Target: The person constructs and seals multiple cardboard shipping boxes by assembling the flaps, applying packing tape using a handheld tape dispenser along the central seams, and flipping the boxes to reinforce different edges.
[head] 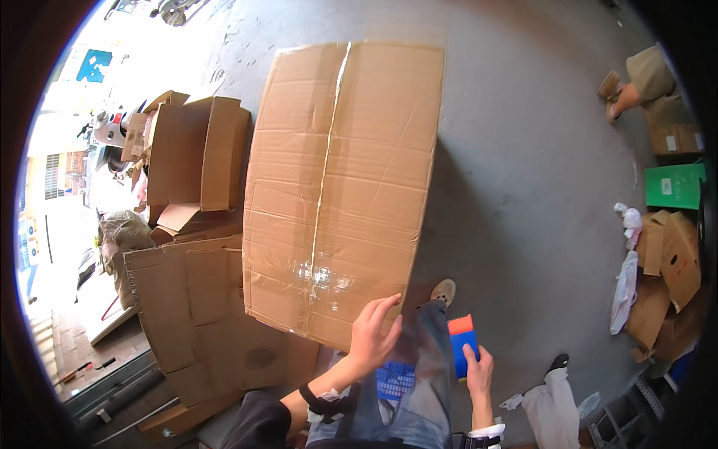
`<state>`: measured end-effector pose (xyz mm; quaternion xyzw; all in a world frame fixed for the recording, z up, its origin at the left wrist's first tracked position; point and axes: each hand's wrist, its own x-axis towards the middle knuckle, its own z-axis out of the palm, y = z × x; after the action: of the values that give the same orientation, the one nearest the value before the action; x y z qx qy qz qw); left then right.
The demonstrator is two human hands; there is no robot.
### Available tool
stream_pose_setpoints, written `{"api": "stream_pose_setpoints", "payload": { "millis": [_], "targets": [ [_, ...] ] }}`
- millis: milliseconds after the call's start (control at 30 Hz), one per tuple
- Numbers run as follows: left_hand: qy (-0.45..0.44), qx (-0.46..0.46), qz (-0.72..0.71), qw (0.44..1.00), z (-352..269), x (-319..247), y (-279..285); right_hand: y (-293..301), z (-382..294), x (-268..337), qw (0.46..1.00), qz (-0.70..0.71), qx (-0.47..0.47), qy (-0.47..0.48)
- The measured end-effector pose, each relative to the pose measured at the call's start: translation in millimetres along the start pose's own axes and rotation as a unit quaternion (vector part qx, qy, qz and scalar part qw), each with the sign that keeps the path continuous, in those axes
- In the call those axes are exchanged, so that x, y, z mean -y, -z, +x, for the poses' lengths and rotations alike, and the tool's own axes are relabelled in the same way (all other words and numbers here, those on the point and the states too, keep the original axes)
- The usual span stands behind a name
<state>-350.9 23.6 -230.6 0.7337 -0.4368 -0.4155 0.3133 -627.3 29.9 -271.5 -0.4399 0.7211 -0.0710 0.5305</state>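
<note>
A large cardboard box (381, 168) fills the middle of the view before me, with clear tape along the seam of its top. My left hand (373, 331) is over the near right corner of this box, fingers apart and holding nothing; whether the fingertips touch the cardboard I cannot tell. A flat blue and orange item (461, 337), perhaps a small carton or packet, is gripped in my right hand (478, 367) off the box's near right side, with the thumb lying on its blue face.
Open cardboard boxes (179, 151) and a flattened carton (213, 314) lie along the left. Behind my left arm is a blue plastic basket (396, 379). Another person's leg (645, 78) shows at upper right, above a green container (673, 186) and cardboard scraps (648, 311).
</note>
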Motion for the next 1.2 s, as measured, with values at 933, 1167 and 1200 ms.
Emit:
{"api": "stream_pose_setpoints", "payload": {
  "millis": [933, 1167, 1200],
  "targets": [
    [0.057, -0.056, -0.433, 0.898, -52.3, -135.4, 299.0, 126.0, -170.6, 374.3, 0.877, -0.261, 0.208, 0.346],
    [-0.026, -0.324, -0.334, 0.885, -34.4, -121.2, 487.2, 278.2, -21.9, 365.1, 0.865, -0.251, 0.209, 0.38],
    [-0.001, -0.361, -0.302, 0.882, -38.0, -126.5, 507.4, 305.7, 13.2, 356.6, 0.879, -0.24, 0.207, 0.355]
  ]
}}
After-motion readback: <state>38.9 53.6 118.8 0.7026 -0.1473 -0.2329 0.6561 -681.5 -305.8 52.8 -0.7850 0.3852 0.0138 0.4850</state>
